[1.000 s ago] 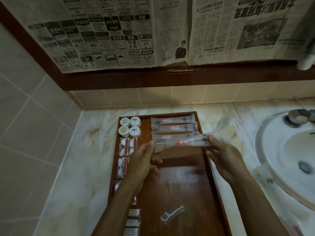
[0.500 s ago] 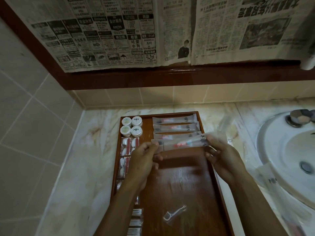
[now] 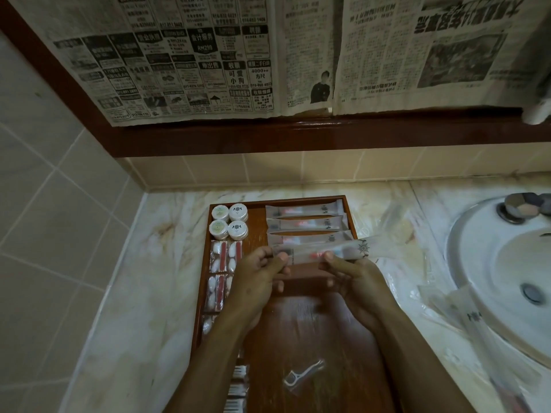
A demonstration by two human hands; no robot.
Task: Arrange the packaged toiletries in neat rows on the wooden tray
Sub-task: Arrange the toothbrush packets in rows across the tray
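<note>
A wooden tray (image 3: 301, 323) lies on the marble counter. Three long toothbrush packets (image 3: 304, 225) sit in a row at its far right. My left hand (image 3: 259, 281) and my right hand (image 3: 354, 278) pinch a fourth long packet (image 3: 343, 250) just above the tray, below that row, its right end tilted up. Small round white jars (image 3: 229, 220) stand at the tray's far left corner. Below them lie packets with white and red contents (image 3: 225, 256). A floss pick packet (image 3: 304, 375) lies near the tray's front.
A white sink (image 3: 507, 278) with a metal tap knob (image 3: 518, 205) is at the right. Loose clear packets (image 3: 465, 311) lie on the counter between tray and sink. Newspaper (image 3: 268, 55) covers the wall above a dark wooden ledge. More small packets (image 3: 238, 386) sit at the tray's front left.
The long packet has come lower and closer to the row of three. My right hand slid left along it, so its right end now sticks out past the hand.
</note>
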